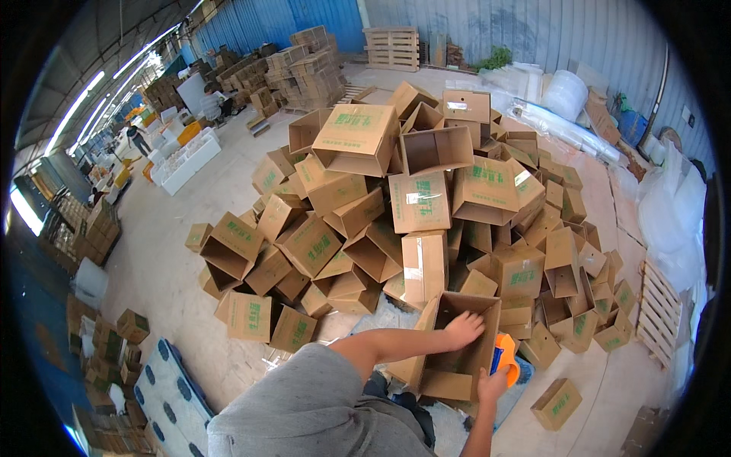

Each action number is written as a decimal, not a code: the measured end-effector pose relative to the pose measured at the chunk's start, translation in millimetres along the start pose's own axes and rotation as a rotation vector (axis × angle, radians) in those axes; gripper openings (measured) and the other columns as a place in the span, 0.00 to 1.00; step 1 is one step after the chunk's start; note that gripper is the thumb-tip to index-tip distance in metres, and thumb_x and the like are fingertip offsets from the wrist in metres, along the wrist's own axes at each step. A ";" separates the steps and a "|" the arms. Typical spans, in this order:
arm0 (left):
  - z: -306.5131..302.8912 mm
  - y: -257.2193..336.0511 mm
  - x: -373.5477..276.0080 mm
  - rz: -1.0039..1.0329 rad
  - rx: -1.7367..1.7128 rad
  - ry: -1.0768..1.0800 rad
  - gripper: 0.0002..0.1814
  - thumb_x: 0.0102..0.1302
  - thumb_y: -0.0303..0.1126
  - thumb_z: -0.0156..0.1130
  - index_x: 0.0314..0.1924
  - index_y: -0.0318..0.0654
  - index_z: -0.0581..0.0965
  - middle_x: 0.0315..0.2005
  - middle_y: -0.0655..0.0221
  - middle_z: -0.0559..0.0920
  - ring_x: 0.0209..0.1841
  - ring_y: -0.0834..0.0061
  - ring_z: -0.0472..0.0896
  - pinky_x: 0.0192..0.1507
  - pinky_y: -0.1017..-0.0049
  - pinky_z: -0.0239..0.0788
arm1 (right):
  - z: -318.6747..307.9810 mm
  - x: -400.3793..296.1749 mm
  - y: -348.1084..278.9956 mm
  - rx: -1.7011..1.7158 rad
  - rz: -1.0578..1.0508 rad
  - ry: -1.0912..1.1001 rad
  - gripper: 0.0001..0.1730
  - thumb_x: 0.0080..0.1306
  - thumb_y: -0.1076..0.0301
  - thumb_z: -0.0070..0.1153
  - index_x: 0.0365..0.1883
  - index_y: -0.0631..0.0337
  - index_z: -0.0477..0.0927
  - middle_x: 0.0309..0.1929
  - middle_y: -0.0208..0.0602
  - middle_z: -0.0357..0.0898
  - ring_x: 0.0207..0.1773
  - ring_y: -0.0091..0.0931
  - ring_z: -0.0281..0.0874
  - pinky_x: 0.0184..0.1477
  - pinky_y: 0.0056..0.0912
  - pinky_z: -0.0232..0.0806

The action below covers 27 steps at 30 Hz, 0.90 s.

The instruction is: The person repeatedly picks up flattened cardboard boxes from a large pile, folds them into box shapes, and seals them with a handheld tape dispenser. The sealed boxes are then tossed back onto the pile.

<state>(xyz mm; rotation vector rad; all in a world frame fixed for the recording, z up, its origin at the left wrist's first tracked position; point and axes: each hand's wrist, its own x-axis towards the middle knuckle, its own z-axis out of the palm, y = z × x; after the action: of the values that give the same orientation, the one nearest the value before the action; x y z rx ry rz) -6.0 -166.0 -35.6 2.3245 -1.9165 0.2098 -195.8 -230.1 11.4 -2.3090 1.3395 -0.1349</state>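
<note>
An open cardboard box (457,383) stands right in front of me, its inside facing up. My left hand (466,331) reaches into it with the fingers spread near its far inner wall, holding nothing that shows. My right hand (493,383) grips an orange and blue tape dispenser (505,357) against the outside of the box's right wall. Just beyond stands an upright carton (424,265) with clear tape on its side. A large heap of cardboard boxes (311,245), many of them open and printed in green, rises behind it.
One small carton (557,404) lies on the floor at the right. Wooden pallets (658,314) and plastic wrap (668,200) line the right side. A blue-and-white pallet (171,394) lies at lower left. Two people (137,139) are far off at upper left, near white foam crates (188,163).
</note>
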 end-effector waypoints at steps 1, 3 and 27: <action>-49.9 -10.2 18.8 -0.028 0.042 0.176 0.32 0.46 0.34 0.61 0.54 0.33 0.67 0.53 0.58 0.68 0.54 0.63 0.67 0.58 0.63 0.53 | -4.4 5.0 8.0 -0.027 -0.003 0.011 0.47 0.48 0.60 0.65 0.58 0.78 0.56 0.43 0.60 0.73 0.45 0.48 0.73 0.46 0.41 0.66; -94.2 -26.3 25.5 -0.319 0.076 0.163 0.32 0.49 0.31 0.60 0.55 0.31 0.63 0.50 0.58 0.70 0.57 0.64 0.66 0.60 0.63 0.51 | -10.0 13.5 15.6 -0.050 -0.091 -0.014 0.47 0.47 0.60 0.66 0.58 0.77 0.56 0.43 0.60 0.73 0.45 0.48 0.73 0.46 0.41 0.66; -65.0 -14.0 -97.3 -0.528 -0.370 0.357 0.16 0.55 0.32 0.53 0.43 0.34 0.71 0.48 0.59 0.73 0.51 0.58 0.69 0.56 0.56 0.52 | -8.5 12.9 -0.9 -0.196 -0.318 -0.041 0.25 0.50 0.63 0.63 0.37 0.66 0.63 0.29 0.47 0.74 0.35 0.39 0.75 0.40 0.36 0.65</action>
<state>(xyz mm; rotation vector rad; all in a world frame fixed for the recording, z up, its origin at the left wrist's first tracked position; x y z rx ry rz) -12.5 -57.7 10.3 2.2478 -1.0351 0.1797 -191.0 -243.5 17.5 -2.6629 0.9957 -0.0590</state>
